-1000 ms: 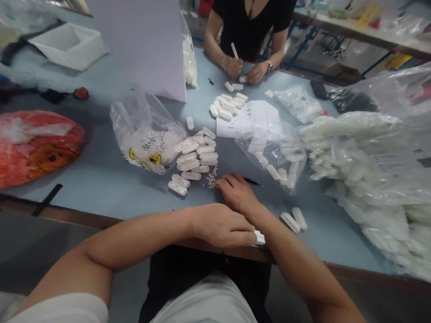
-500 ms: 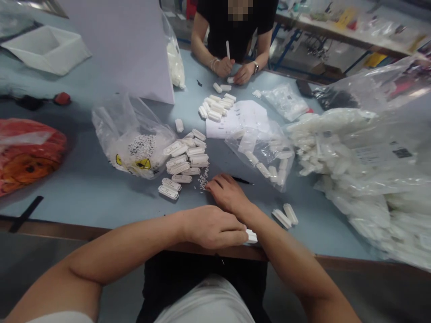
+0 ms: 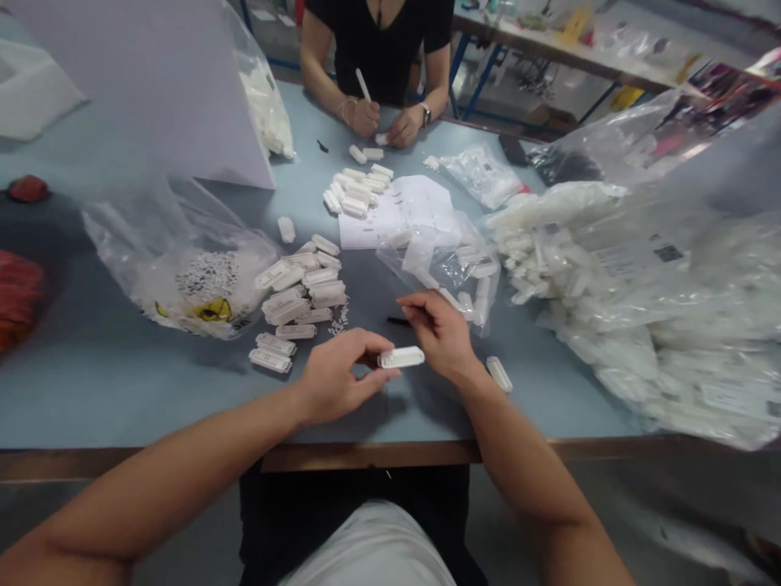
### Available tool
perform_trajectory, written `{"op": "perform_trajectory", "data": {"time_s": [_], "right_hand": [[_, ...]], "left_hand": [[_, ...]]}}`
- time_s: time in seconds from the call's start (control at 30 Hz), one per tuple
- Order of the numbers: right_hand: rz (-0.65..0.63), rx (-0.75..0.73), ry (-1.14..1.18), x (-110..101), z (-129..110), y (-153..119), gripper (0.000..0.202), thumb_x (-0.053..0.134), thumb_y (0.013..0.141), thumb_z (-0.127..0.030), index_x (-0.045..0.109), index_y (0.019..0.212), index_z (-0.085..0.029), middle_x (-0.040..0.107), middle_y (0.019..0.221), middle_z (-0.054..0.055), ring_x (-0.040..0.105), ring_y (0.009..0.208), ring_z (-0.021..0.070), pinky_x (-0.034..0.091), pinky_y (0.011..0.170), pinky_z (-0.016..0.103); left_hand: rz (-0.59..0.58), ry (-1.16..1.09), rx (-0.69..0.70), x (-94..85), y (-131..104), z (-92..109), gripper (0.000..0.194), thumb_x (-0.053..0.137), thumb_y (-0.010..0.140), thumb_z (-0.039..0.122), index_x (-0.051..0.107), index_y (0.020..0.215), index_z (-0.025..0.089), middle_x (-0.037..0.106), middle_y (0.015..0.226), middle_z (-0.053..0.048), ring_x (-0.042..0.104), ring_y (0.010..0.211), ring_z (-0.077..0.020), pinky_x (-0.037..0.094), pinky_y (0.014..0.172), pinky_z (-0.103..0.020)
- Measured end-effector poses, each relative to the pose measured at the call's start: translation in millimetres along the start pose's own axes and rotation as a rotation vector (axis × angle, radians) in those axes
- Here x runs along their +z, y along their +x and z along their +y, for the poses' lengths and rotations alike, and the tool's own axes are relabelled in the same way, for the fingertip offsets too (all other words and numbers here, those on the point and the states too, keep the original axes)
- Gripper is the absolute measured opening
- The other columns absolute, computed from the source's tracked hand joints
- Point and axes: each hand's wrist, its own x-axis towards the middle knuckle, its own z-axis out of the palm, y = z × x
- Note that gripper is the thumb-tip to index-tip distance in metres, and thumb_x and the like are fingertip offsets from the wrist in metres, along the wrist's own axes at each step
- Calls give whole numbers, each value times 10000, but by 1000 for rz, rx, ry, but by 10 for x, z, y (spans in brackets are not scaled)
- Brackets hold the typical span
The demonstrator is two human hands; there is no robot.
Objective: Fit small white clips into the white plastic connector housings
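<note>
My left hand (image 3: 342,376) pinches a long white plastic housing (image 3: 401,358) between thumb and fingers, above the table near its front edge. Just beyond the housing's right end is my right hand (image 3: 444,335), its thumb and forefinger brought together; anything between them is too small to make out. Left of my hands lies a heap of similar white housings (image 3: 286,308) with rows of small markings or slots. Beside that heap some tiny white pieces (image 3: 339,319) are scattered on the table. A black pen-like tool (image 3: 399,321) lies partly behind my right fingers.
A clear bag (image 3: 211,277) of tiny pieces stands left, an open bag of housings (image 3: 482,268) beyond my right hand. Large filled bags (image 3: 610,244) crowd the right side. Across the table (image 3: 152,407), a co-worker (image 3: 378,57) holds a white pen near more housings (image 3: 357,191).
My right hand has lifted from the scattered tiny pieces and moved right. My left hand has brought the housing up and forward, off the table edge, in front of it. The view has shifted right.
</note>
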Motion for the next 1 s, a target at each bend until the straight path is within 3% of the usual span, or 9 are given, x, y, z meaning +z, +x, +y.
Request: {"op": "perform_trajectory", "data": {"time_s": [0.1, 0.2, 0.43, 0.67, 1.0], "right_hand": [[109, 75, 51, -175, -34, -29, 128, 558, 972, -238, 683, 990, -260, 707, 916, 6, 655, 816, 160, 527, 765, 313], [104, 104, 118, -225, -107, -63, 90, 598, 962, -253, 682, 992, -263, 714, 905, 1, 666, 769, 147, 535, 724, 304], [-114, -66, 115, -127, -231, -91, 120, 642, 919, -177, 724, 941, -263, 708, 990, 29, 674, 931, 166, 551, 802, 310], [-140, -41, 101, -84, -189, -106, 131, 682, 897, -160, 747, 944, -262, 677, 998, 22, 665, 923, 148, 544, 804, 284], [-162, -148, -30, -88, -183, -122, 159, 611, 943, -162, 729, 973, -263, 699, 986, 40, 659, 944, 170, 544, 807, 307]], "left_hand": [[85, -61, -164, -7, 77, -32, 234, 740, 820, 376, 680, 974, 210, 736, 859, 4, 690, 710, -129, 581, 694, -230], [101, -81, -240, 7, 112, -70, 290, 761, 794, 381, 668, 1001, 201, 747, 887, -9, 698, 721, -143, 602, 710, -255], [96, -53, -200, 26, 111, -104, 327, 732, 812, 423, 652, 1036, 199, 754, 925, -29, 725, 770, -172, 622, 721, -282], [88, -13, -183, 28, 100, -93, 302, 720, 822, 400, 652, 1038, 200, 754, 899, -19, 723, 738, -160, 615, 704, -261], [67, 27, -178, 20, 117, -98, 268, 686, 833, 385, 650, 1029, 207, 758, 922, -19, 734, 788, -170, 612, 729, -267]]}}
